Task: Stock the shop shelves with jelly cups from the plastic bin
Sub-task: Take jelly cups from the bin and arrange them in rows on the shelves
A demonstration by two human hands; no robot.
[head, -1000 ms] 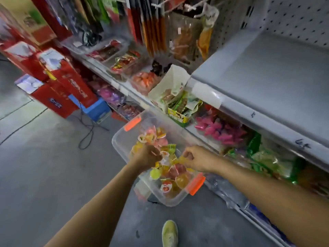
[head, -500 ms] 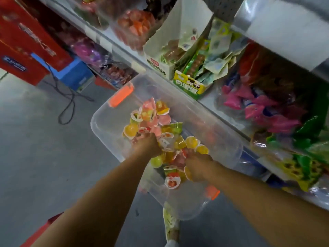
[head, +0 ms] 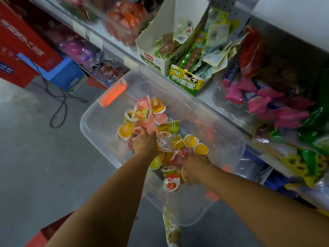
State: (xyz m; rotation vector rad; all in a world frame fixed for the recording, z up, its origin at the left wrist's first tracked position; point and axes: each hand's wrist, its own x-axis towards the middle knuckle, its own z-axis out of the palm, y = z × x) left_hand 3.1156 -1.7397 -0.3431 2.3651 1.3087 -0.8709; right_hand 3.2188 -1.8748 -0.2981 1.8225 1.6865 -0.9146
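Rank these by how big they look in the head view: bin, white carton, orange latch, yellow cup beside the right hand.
1. bin
2. white carton
3. orange latch
4. yellow cup
The white carton sits farther from the camera, so it may look smaller than it is.

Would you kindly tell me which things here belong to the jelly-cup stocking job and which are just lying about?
Part of the job:
plastic bin
jelly cups inside it
left hand and right hand, both down among the cups
shelf

Just lying about:
green snack box
pink packets
red cartons
blue box
black cable on the floor
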